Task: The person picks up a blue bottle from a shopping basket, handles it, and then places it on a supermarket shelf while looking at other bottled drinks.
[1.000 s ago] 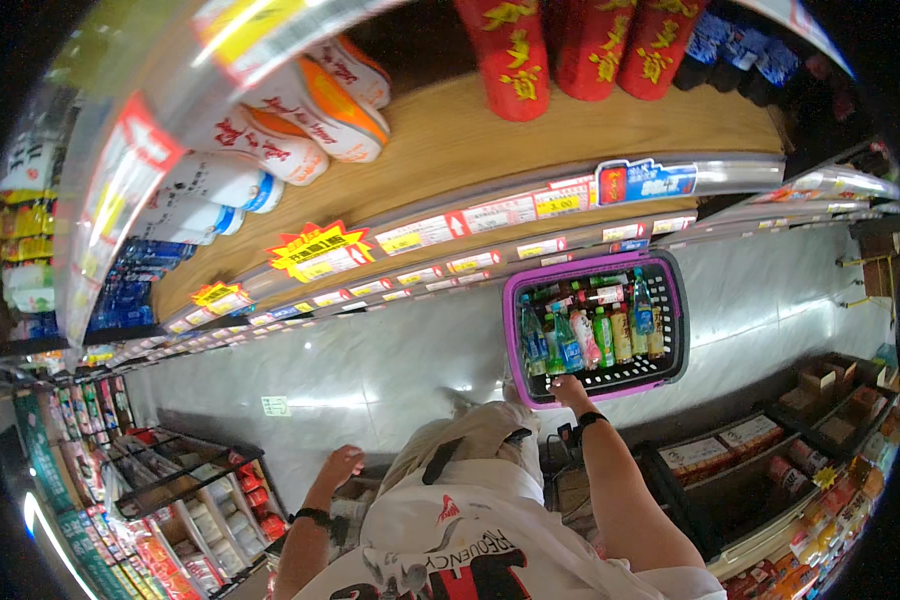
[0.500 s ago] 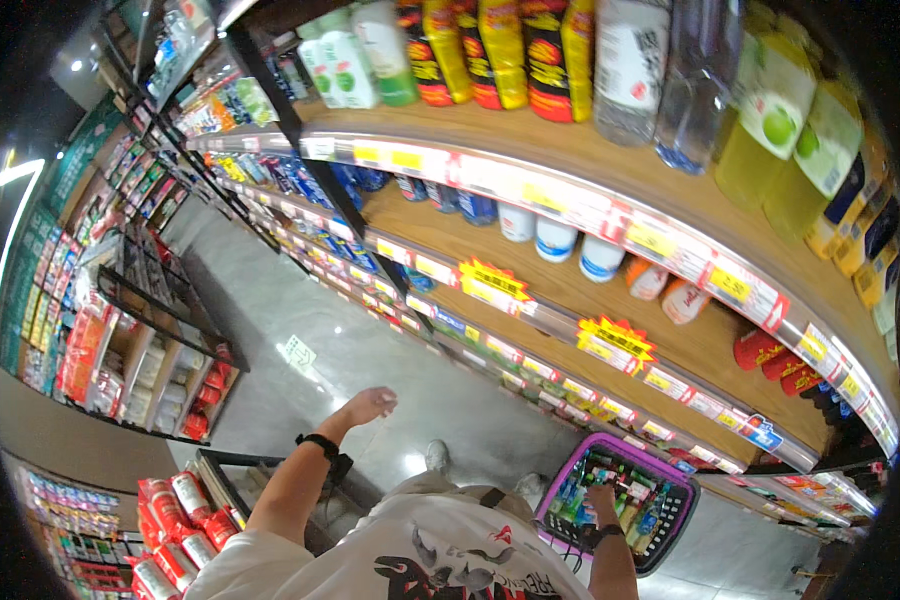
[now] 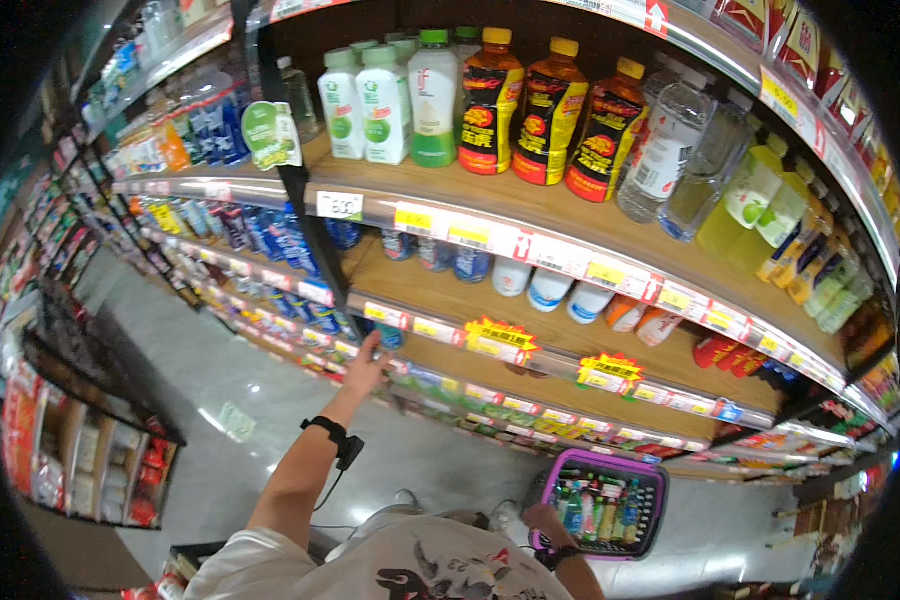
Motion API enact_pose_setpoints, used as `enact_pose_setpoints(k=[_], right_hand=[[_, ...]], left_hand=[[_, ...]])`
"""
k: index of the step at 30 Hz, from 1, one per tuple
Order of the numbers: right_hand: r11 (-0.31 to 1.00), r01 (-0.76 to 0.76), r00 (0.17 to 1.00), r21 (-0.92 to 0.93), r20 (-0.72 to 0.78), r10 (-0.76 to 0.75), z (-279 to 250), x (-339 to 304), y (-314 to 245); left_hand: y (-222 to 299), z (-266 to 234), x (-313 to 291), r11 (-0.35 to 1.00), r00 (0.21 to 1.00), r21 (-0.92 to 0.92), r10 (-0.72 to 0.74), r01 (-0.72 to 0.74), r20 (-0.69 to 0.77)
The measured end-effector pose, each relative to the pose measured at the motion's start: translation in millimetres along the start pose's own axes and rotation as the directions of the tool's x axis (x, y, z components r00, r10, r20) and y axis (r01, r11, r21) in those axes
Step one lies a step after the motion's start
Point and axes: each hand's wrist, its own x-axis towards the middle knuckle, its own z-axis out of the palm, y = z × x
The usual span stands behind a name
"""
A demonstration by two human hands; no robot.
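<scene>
My left hand (image 3: 367, 367) reaches to the lower shelf edge beside the dark upright post. Its fingers are apart, with the tips by a blue container (image 3: 389, 337) on that shelf; contact cannot be made out. My right hand (image 3: 547, 527) is low at the left side of a purple-rimmed black shopping basket (image 3: 660, 505). Its fingers look curled, but what they hold, if anything, is hidden. Several bottles (image 3: 600, 510) in green, clear and blue lie inside the basket. Each wrist wears a black band, and a cable hangs from the left one.
Above stand white-green bottles (image 3: 385, 110), black-and-yellow bottles (image 3: 545, 115), clear bottles (image 3: 660, 155) and pale green bottles (image 3: 745, 205). Cans (image 3: 548, 292) fill part of the shelf below. Price strips (image 3: 570, 265) line the shelf fronts. Another shelf unit (image 3: 80, 450) is across the grey floor (image 3: 205, 375).
My left hand has gone from over the floor to the lower shelf edge. My right hand has shifted from over the bottles to the basket's left side. The view has tilted up toward the shelves.
</scene>
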Motion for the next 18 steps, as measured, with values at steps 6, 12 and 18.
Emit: enact_pose_setpoints(k=[6, 12, 18], right_hand=[[0.839, -0.456, 0.877, -0.297, -0.312, 0.366, 55.8, -53.5, 36.0], [0.292, -0.14, 0.989, -0.946, -0.122, 0.079, 48.1, -101.0, 126.1], [0.507, -0.397, 0.899, -0.765, -0.436, 0.046, 65.6, -143.4, 105.5]], left_hand=[[-10.6, 0.0, 60.8, 0.99, 0.997, -0.142, 0.001, 0.009, 0.071], [-11.9, 21.2, 112.0, 0.972, 1.0, -0.237, -0.008, 0.013, 0.019], [3.6, 63.3, 108.3, 0.998, 0.981, -0.056, -0.019, 0.03, 0.191]])
